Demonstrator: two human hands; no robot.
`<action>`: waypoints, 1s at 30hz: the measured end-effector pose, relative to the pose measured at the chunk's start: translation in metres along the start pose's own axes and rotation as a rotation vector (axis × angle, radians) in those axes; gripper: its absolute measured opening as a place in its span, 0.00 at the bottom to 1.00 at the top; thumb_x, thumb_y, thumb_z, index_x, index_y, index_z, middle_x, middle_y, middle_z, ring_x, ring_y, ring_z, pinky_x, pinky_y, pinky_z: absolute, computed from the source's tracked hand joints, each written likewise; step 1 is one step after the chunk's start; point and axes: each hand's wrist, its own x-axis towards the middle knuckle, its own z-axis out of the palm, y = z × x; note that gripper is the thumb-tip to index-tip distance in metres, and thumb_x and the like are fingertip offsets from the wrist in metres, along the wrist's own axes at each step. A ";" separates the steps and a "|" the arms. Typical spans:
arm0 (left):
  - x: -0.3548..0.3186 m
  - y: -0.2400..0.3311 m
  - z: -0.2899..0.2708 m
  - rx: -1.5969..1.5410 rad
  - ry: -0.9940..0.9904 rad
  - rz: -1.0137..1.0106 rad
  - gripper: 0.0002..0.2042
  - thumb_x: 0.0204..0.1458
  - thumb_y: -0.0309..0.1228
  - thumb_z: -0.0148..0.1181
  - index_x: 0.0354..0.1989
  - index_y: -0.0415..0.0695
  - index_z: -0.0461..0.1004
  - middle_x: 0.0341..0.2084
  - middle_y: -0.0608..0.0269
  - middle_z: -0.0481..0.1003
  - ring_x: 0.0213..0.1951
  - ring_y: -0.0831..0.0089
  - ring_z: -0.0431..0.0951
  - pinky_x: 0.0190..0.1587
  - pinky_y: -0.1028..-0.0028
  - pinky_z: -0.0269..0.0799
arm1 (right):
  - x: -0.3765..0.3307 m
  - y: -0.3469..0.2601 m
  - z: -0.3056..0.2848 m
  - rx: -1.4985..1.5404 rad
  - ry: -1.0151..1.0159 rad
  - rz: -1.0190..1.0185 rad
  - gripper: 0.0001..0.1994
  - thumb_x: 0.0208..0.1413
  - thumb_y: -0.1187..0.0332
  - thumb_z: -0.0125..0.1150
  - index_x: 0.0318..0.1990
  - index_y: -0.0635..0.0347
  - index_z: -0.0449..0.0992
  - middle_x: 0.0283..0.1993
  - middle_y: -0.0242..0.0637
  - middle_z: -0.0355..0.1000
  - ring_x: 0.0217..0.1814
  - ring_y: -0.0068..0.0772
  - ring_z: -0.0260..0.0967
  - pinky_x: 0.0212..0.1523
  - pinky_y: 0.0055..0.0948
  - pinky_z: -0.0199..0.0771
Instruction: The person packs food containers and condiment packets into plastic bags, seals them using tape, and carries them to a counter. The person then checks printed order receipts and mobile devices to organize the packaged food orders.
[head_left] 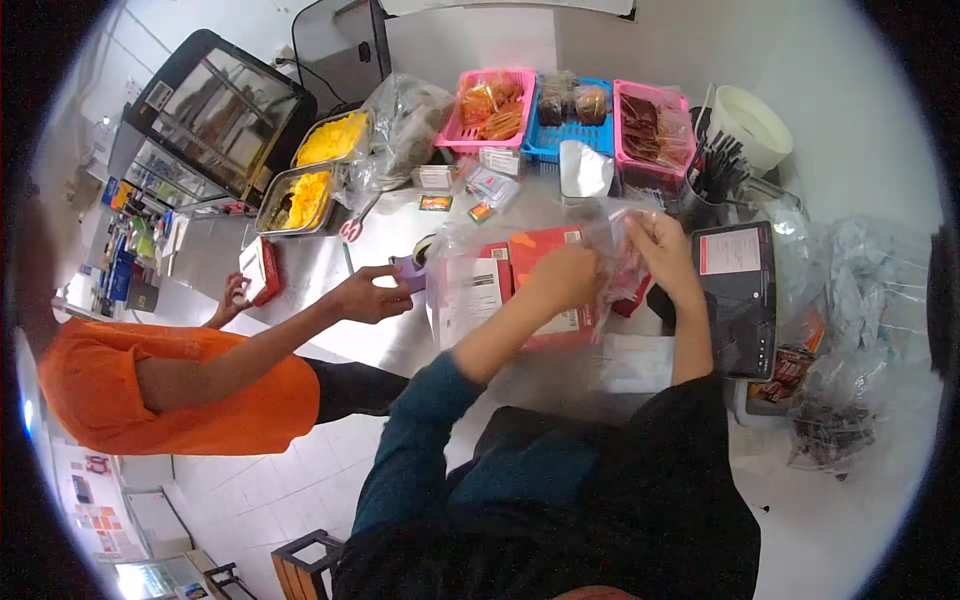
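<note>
A clear plastic bag (pixel 455 245) lies on the steel counter in front of me with red boxes (pixel 540 255) and a white printed slip (pixel 470 295) in it. My left hand (pixel 568 278) is closed at the bag's right side, over the boxes, its fingers gathered on the plastic. Just right of it, my right hand (pixel 655 252) pinches the bag's bunched end, fingers bent. What lies under both hands is partly hidden.
At left, a co-worker in an orange shirt (pixel 200 390) reaches to a purple tape dispenser (pixel 410 275) and touches a red box (pixel 262 270). Pink baskets (pixel 535 85), a blue basket (pixel 570 140) and yellow food trays (pixel 300 230) stand behind. A tablet (pixel 738 310) stands right.
</note>
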 end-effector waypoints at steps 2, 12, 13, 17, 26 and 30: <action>0.032 -0.031 0.065 0.129 0.367 0.022 0.12 0.42 0.35 0.46 0.26 0.41 0.73 0.33 0.48 0.69 0.46 0.55 0.62 0.46 0.61 0.57 | -0.003 -0.017 0.014 -0.026 0.030 -0.104 0.10 0.51 0.66 0.47 0.31 0.65 0.70 0.23 0.29 0.66 0.25 0.15 0.61 0.26 0.15 0.59; 0.033 -0.003 0.114 0.523 0.322 -0.077 0.14 0.40 0.37 0.46 0.31 0.43 0.74 0.44 0.52 0.65 0.56 0.52 0.44 0.55 0.53 0.36 | -0.025 -0.048 0.006 0.454 0.029 -0.499 0.09 0.49 0.70 0.48 0.30 0.68 0.69 0.27 0.33 0.67 0.30 0.21 0.62 0.31 0.18 0.59; 0.031 -0.004 0.112 0.518 0.328 -0.090 0.14 0.40 0.37 0.46 0.31 0.43 0.74 0.44 0.52 0.65 0.56 0.52 0.44 0.55 0.53 0.36 | -0.026 -0.043 -0.001 0.452 0.014 -0.498 0.09 0.49 0.70 0.48 0.30 0.68 0.69 0.27 0.33 0.67 0.30 0.21 0.62 0.31 0.18 0.59; 0.041 0.003 0.069 0.296 -0.004 -0.071 0.12 0.38 0.37 0.49 0.31 0.47 0.72 0.32 0.58 0.71 0.44 0.57 0.64 0.44 0.58 0.57 | -0.022 -0.007 -0.025 0.050 0.020 -0.200 0.08 0.47 0.69 0.51 0.30 0.66 0.71 0.29 0.32 0.68 0.31 0.19 0.62 0.34 0.19 0.60; 0.065 -0.018 0.060 0.326 -0.237 -0.124 0.14 0.35 0.40 0.52 0.31 0.49 0.72 0.32 0.57 0.72 0.35 0.65 0.72 0.38 0.62 0.64 | -0.002 -0.002 -0.015 0.144 0.217 -0.241 0.08 0.47 0.70 0.51 0.32 0.65 0.72 0.37 0.35 0.68 0.43 0.24 0.59 0.45 0.22 0.55; 0.068 -0.058 0.094 0.323 0.230 -0.182 0.14 0.41 0.40 0.48 0.35 0.50 0.71 0.34 0.58 0.71 0.36 0.65 0.72 0.36 0.69 0.66 | -0.027 -0.047 0.008 0.145 0.213 -0.628 0.07 0.46 0.69 0.51 0.31 0.61 0.73 0.43 0.38 0.65 0.57 0.33 0.49 0.54 0.31 0.46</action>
